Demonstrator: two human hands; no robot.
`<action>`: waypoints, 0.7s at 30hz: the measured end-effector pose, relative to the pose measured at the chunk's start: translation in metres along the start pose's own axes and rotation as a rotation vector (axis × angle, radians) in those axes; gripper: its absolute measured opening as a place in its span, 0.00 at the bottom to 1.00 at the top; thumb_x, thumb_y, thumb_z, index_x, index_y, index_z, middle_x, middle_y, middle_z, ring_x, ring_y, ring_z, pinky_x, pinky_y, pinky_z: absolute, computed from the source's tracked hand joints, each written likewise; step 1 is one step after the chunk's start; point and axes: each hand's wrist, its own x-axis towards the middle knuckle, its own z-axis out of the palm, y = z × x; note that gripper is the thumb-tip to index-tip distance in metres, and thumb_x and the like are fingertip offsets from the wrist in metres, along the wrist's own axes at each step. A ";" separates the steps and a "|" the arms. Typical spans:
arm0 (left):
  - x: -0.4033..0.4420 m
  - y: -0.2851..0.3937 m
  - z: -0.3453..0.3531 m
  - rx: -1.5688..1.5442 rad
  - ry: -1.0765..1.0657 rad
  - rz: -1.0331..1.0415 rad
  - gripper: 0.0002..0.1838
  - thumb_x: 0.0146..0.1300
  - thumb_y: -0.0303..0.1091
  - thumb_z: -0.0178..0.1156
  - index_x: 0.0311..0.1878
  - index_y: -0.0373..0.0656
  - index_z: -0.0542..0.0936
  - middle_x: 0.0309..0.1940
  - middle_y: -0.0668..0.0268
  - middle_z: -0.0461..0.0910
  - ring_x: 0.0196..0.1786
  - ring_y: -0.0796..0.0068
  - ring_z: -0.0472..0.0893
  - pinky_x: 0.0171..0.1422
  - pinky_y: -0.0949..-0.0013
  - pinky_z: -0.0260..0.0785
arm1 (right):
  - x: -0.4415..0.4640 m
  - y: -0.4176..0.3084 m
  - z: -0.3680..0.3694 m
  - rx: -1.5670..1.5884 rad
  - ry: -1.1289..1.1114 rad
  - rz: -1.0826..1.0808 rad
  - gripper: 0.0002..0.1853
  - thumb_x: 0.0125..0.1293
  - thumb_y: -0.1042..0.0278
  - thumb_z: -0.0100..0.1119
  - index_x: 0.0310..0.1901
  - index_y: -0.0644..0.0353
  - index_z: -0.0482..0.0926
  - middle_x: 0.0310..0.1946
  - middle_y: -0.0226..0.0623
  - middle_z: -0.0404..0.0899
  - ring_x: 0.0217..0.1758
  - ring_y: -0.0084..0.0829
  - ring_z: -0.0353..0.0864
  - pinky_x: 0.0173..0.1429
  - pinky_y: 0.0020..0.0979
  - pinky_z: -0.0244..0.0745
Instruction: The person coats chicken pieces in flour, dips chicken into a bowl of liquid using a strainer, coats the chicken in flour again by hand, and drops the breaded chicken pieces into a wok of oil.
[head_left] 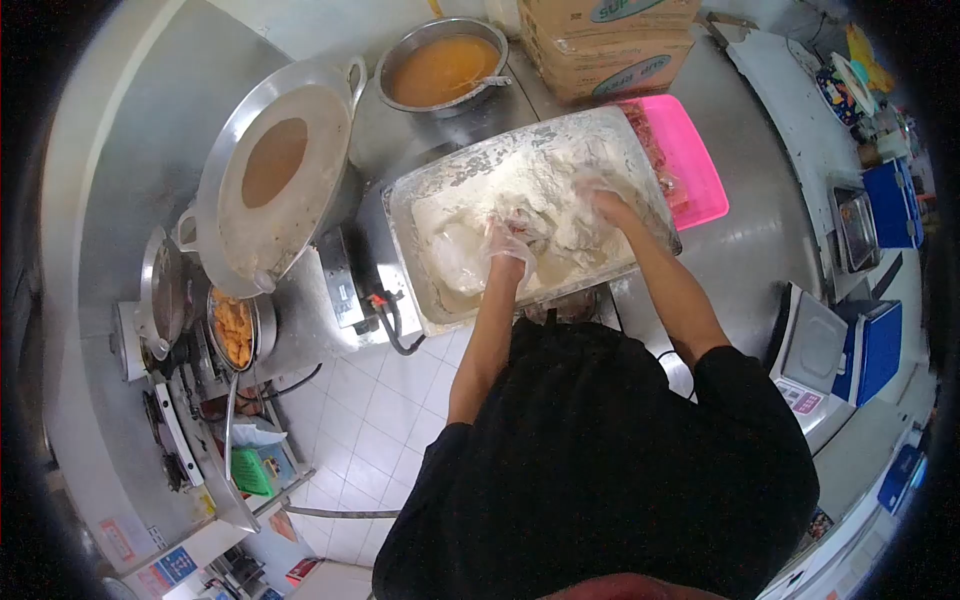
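Note:
A large rectangular metal tray [403, 262] holds a heap of white flour [465, 200]. My left hand [511, 250], in a clear plastic glove, reaches into the flour at the tray's near side. Just beyond its fingers is a flour-coated lump [522, 222] with reddish patches, perhaps meat; whether the hand grips it I cannot tell. My right hand [598, 198], also apparently gloved, is in the flour further right, blurred and dusted white. Flour and blur hide the fingers of both hands. A pale, smooth mound [458, 258] lies left of my left hand.
Behind the tray stand a metal bowl of orange liquid [445, 72] and cardboard boxes [610, 50]. A pink tray [690, 160] with reddish meat [655, 150] adjoins on the right. To the left are a big wok [225, 150] and a strainer of fried pieces [232, 330].

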 end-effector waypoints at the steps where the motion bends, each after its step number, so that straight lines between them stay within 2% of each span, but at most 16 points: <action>1: -0.009 0.002 0.010 0.046 0.015 -0.030 0.46 0.62 0.73 0.35 0.69 0.42 0.61 0.64 0.59 0.64 0.65 0.59 0.64 0.70 0.48 0.54 | -0.018 -0.037 0.008 -0.026 -0.070 -0.041 0.32 0.66 0.42 0.51 0.60 0.61 0.72 0.60 0.43 0.72 0.62 0.32 0.69 0.67 0.32 0.61; 3: -0.018 0.009 0.027 -0.112 0.032 -0.027 0.49 0.60 0.76 0.35 0.69 0.40 0.59 0.65 0.58 0.64 0.65 0.58 0.64 0.70 0.46 0.53 | -0.052 -0.106 0.031 -0.065 -0.206 -0.113 0.33 0.66 0.43 0.52 0.61 0.64 0.70 0.60 0.44 0.71 0.64 0.31 0.68 0.68 0.31 0.59; 6: -0.021 0.010 0.040 -0.299 -0.056 0.034 0.48 0.57 0.78 0.39 0.67 0.47 0.63 0.60 0.60 0.68 0.56 0.56 0.72 0.57 0.40 0.69 | -0.068 -0.161 0.049 -0.299 -0.141 -0.048 0.34 0.67 0.44 0.52 0.64 0.65 0.66 0.62 0.46 0.69 0.66 0.35 0.65 0.70 0.33 0.56; 9: -0.026 0.008 0.040 -0.367 -0.111 -0.021 0.47 0.56 0.77 0.43 0.66 0.46 0.63 0.59 0.59 0.70 0.57 0.57 0.72 0.55 0.42 0.71 | -0.062 -0.155 0.052 -0.823 0.142 -0.158 0.28 0.67 0.51 0.50 0.63 0.62 0.69 0.61 0.48 0.69 0.66 0.41 0.66 0.70 0.35 0.57; 11: -0.011 0.007 0.018 -0.698 -0.581 -0.283 0.45 0.58 0.74 0.43 0.67 0.46 0.63 0.61 0.56 0.68 0.60 0.54 0.69 0.60 0.44 0.66 | -0.020 -0.079 0.019 -0.971 0.296 -0.323 0.26 0.66 0.55 0.49 0.61 0.61 0.70 0.61 0.50 0.69 0.65 0.44 0.66 0.70 0.37 0.57; 12: 0.000 0.000 0.006 -0.645 -0.610 -0.272 0.44 0.60 0.73 0.43 0.67 0.46 0.63 0.61 0.55 0.68 0.60 0.54 0.69 0.60 0.44 0.66 | -0.005 -0.053 0.008 -1.043 0.373 -0.405 0.25 0.66 0.56 0.48 0.61 0.60 0.71 0.60 0.51 0.70 0.64 0.46 0.67 0.70 0.38 0.57; 13: 0.012 -0.007 -0.006 -0.591 -0.639 -0.260 0.43 0.61 0.72 0.44 0.67 0.46 0.63 0.61 0.55 0.68 0.60 0.53 0.69 0.61 0.45 0.65 | -0.015 -0.060 0.009 -1.129 0.298 -0.246 0.25 0.65 0.57 0.48 0.60 0.60 0.71 0.60 0.51 0.70 0.64 0.46 0.67 0.70 0.39 0.58; 14: 0.023 -0.017 -0.013 -0.324 -0.455 -0.110 0.41 0.61 0.70 0.45 0.65 0.46 0.65 0.60 0.55 0.69 0.60 0.54 0.69 0.59 0.45 0.67 | -0.029 -0.070 0.009 -1.199 0.230 -0.081 0.25 0.64 0.57 0.48 0.60 0.60 0.72 0.59 0.51 0.70 0.64 0.46 0.68 0.69 0.39 0.58; 15: 0.024 -0.019 -0.015 -0.196 -0.331 -0.048 0.40 0.62 0.69 0.46 0.65 0.45 0.65 0.59 0.56 0.69 0.60 0.54 0.69 0.58 0.45 0.68 | -0.044 -0.083 0.010 -1.276 0.149 0.081 0.24 0.63 0.58 0.48 0.59 0.60 0.72 0.59 0.51 0.71 0.63 0.46 0.68 0.69 0.40 0.59; 16: 0.025 -0.020 -0.015 -0.061 -0.202 -0.003 0.39 0.62 0.68 0.47 0.64 0.45 0.66 0.58 0.56 0.70 0.59 0.55 0.70 0.57 0.45 0.69 | -0.046 -0.072 0.013 -1.293 0.099 0.135 0.25 0.64 0.56 0.47 0.60 0.60 0.72 0.60 0.51 0.70 0.63 0.46 0.68 0.69 0.39 0.59; 18: 0.006 -0.017 -0.011 -0.070 -0.065 -0.081 0.38 0.62 0.67 0.49 0.64 0.45 0.66 0.56 0.57 0.71 0.58 0.56 0.71 0.56 0.46 0.69 | -0.032 -0.032 0.018 -1.176 0.064 0.114 0.27 0.65 0.52 0.47 0.60 0.60 0.72 0.61 0.49 0.69 0.64 0.44 0.68 0.69 0.39 0.58; 21: -0.013 -0.008 0.008 -0.025 -0.015 0.000 0.40 0.61 0.66 0.51 0.66 0.45 0.64 0.57 0.57 0.72 0.58 0.59 0.71 0.60 0.48 0.66 | -0.034 -0.030 0.013 -0.654 0.038 0.014 0.29 0.67 0.47 0.46 0.61 0.61 0.72 0.63 0.47 0.68 0.65 0.42 0.67 0.70 0.38 0.57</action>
